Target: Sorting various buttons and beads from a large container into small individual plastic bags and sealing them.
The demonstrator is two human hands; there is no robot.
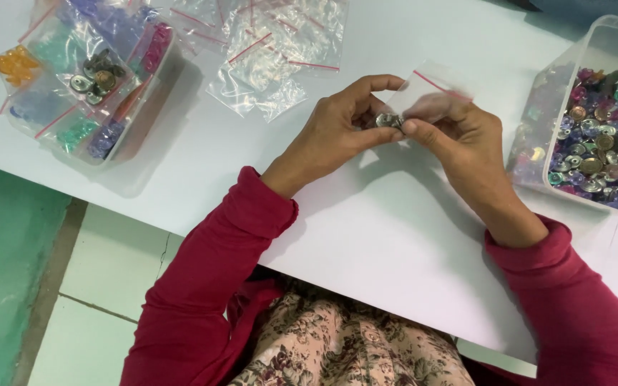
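Observation:
My left hand (337,125) and my right hand (459,136) meet above the white table (366,236). Between their fingertips sit a few small metallic buttons (389,120). My right hand also grips a small clear zip bag with a red strip (427,89), its mouth turned toward the buttons. The left thumb and fingers pinch the buttons at the bag's opening. Both arms wear red sleeves.
A clear tub (595,43) at the right holds several mixed metal and coloured buttons (602,150). A clear tray (80,78) at the left holds bagged coloured buttons. Several empty zip bags (266,50) lie at the back centre. The table's near edge runs diagonally above a tiled floor.

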